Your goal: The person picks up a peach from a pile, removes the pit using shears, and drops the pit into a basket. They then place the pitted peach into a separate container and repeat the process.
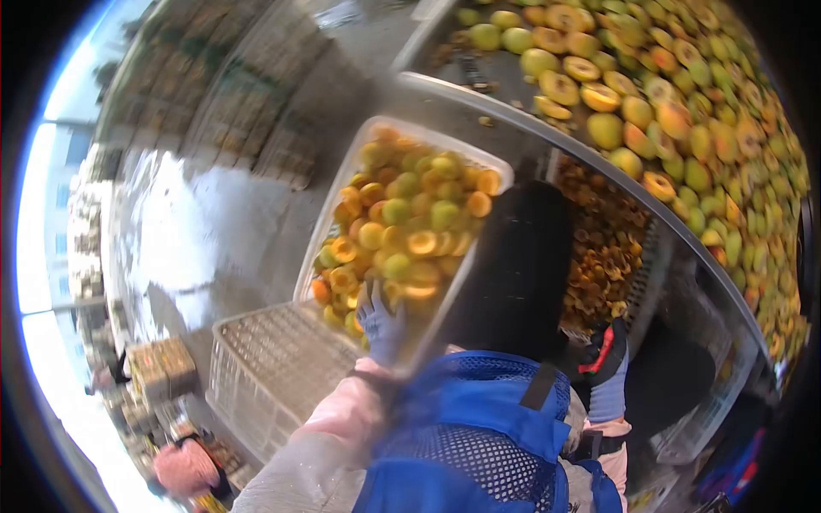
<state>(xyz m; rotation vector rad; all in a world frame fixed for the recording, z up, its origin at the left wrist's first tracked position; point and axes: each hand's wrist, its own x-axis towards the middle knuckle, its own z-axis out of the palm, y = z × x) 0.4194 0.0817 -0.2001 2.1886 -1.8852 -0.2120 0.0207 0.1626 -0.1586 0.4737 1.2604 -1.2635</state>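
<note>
My left hand (380,323), in a grey glove, reaches over the near side of a white plastic crate (332,224). Its fingers are stretched out and apart by the fruit, with nothing visibly gripped. Whole and halved yellow-green stone fruit (395,209), like peaches or apricots, fills much of that crate; part of it is blurred. My right hand (609,359), in a dark and grey glove, is closed around a red-handled tool (605,349) beside my knee. The tool's working end cannot be made out.
A metal-edged table (513,115) heaped with cut and whole fruit (684,111) spans the upper right. Below it, a container holds brownish fruit scraps (599,248). An upturned crate (265,368) lies at left. Stacked crates (231,85) and another person (188,466) are farther off.
</note>
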